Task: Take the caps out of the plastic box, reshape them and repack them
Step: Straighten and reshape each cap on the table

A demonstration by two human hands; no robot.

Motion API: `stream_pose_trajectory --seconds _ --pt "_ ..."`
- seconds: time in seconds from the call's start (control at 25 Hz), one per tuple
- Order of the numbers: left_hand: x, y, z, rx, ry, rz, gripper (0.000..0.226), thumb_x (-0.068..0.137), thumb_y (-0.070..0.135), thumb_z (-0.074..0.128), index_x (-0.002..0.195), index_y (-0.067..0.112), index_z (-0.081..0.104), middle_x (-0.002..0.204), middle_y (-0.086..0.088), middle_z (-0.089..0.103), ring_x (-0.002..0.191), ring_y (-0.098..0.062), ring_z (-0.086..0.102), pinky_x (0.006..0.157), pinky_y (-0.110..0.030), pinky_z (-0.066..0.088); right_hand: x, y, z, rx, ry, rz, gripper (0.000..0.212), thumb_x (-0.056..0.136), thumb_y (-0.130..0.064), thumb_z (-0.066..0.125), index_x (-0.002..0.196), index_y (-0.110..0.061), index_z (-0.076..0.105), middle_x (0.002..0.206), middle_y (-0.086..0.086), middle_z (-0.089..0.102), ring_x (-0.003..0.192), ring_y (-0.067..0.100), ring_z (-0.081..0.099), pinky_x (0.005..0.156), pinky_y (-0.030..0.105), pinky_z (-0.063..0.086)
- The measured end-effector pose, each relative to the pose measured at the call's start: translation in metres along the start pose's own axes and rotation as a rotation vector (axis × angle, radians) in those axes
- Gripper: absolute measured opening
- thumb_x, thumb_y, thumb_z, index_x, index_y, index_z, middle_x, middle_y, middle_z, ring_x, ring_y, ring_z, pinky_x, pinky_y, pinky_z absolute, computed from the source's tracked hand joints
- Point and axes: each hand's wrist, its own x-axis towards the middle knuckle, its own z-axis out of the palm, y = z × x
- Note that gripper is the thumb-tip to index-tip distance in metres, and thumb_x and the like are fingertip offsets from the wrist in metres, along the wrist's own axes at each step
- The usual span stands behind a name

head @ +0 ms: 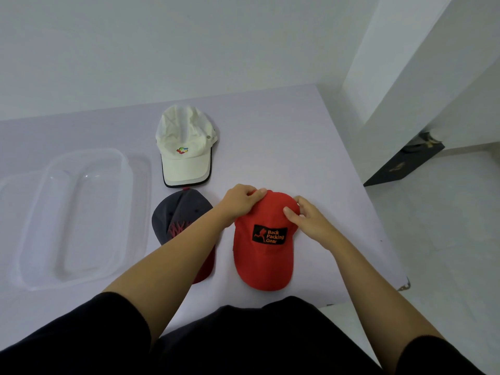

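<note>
A red cap (263, 255) with a black "Back Packing Gear" patch lies on the table, its peak towards me. My left hand (239, 201) grips the far left of its crown. My right hand (308, 216) pinches the crown's far right side, thumb on top. Left of it lies a dark grey cap (178, 212) with a red peak, partly hidden under my left forearm. Beyond that rests a creased white cap (186, 147) with a small coloured logo. The clear plastic box (35, 239) stands at the left with nothing in it.
The box's clear lid (142, 185) seems to lie under or beside the box. The table's right edge (373, 212) drops to a white floor. A black box (405, 163) stands on the floor by the wall at the right.
</note>
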Motion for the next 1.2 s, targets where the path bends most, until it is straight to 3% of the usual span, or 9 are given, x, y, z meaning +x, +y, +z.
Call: stream_pose_trajectory --seconds 0.12,0.32,0.4,0.48,0.64,0.76,0.96,1.08,1.2 --pt "0.006 0.001 0.000 -0.071 0.042 -0.025 0.047 0.092 0.047 0.049 0.062 0.012 0.040 0.060 -0.004 0.039 0.058 -0.017 0.037 0.056 -0.030 0.032 0.010 -0.002 0.000 0.130 -0.011 0.043 0.019 0.094 -0.031 0.052 0.106 -0.019 0.061 0.104 -0.002 0.068 0.094 0.010 0.066 0.080 0.023 0.053" --pt "0.009 -0.006 0.004 -0.031 0.158 -0.096 0.054 0.094 0.048 0.044 0.052 0.015 0.031 0.056 -0.001 0.037 0.055 -0.016 0.037 0.053 -0.026 0.030 0.027 -0.002 0.004 -0.170 0.126 0.056 0.039 0.089 -0.048 0.053 0.092 -0.012 0.065 0.090 0.003 0.070 0.084 0.018 0.065 0.076 0.033 0.051" --pt "0.010 -0.011 0.005 -0.017 0.146 -0.088 0.046 0.094 0.048 0.041 0.066 0.013 0.049 0.071 0.000 0.051 0.071 -0.017 0.049 0.061 -0.026 0.037 0.029 -0.001 0.004 -0.160 0.149 0.053 0.035 0.089 -0.049 0.053 0.090 -0.015 0.063 0.085 -0.005 0.067 0.079 0.012 0.062 0.069 0.025 0.049" --pt "0.008 -0.016 0.002 -0.028 0.084 -0.103 0.045 0.093 0.052 0.040 0.101 0.012 0.060 0.103 -0.002 0.060 0.097 -0.020 0.056 0.081 -0.030 0.045 0.030 0.001 0.002 -0.143 0.138 0.058 0.032 0.089 -0.048 0.052 0.093 -0.018 0.062 0.085 -0.010 0.063 0.079 0.007 0.059 0.067 0.019 0.043" --pt "0.003 -0.010 -0.011 0.135 0.000 -0.086 0.048 0.093 0.048 0.044 0.119 0.010 0.057 0.121 -0.006 0.059 0.112 -0.023 0.055 0.096 -0.034 0.043 0.025 0.012 -0.010 -0.036 0.083 0.058 0.031 0.093 -0.046 0.047 0.107 -0.022 0.059 0.109 -0.009 0.062 0.101 0.007 0.056 0.090 0.021 0.041" --pt "0.002 -0.007 -0.024 0.193 -0.045 -0.088 0.039 0.093 0.038 0.049 0.116 0.009 0.059 0.117 -0.009 0.061 0.104 -0.025 0.059 0.094 -0.036 0.048 0.019 0.025 -0.024 -0.068 -0.004 0.058 0.024 0.095 -0.040 0.046 0.109 -0.026 0.060 0.111 -0.012 0.061 0.101 0.007 0.057 0.090 0.022 0.041" --pt "0.000 -0.011 -0.026 0.107 -0.113 -0.076 0.024 0.095 0.028 0.049 0.103 0.007 0.058 0.097 -0.006 0.056 0.087 -0.022 0.058 0.083 -0.042 0.057 0.023 0.025 -0.026 -0.240 0.032 0.013 0.025 0.097 -0.026 0.047 0.072 -0.020 0.047 0.067 -0.011 0.047 0.062 0.005 0.042 0.067 0.021 0.035" --pt "-0.001 -0.007 -0.024 0.034 -0.087 -0.072 0.019 0.097 0.024 0.046 0.103 0.008 0.055 0.090 -0.002 0.052 0.081 -0.020 0.056 0.068 -0.033 0.059 0.027 0.018 -0.029 -0.303 0.080 -0.037 0.028 0.097 -0.026 0.047 0.070 -0.019 0.043 0.064 -0.007 0.042 0.060 0.009 0.038 0.060 0.023 0.033" --pt "0.000 -0.006 -0.019 0.035 -0.042 -0.043 0.017 0.097 0.023 0.047 0.099 0.008 0.054 0.089 -0.007 0.056 0.079 -0.024 0.059 0.069 -0.033 0.059 0.029 0.017 -0.030 -0.325 0.101 -0.038 0.022 0.096 -0.027 0.049 0.077 -0.016 0.049 0.066 -0.006 0.047 0.060 0.010 0.042 0.061 0.022 0.036"
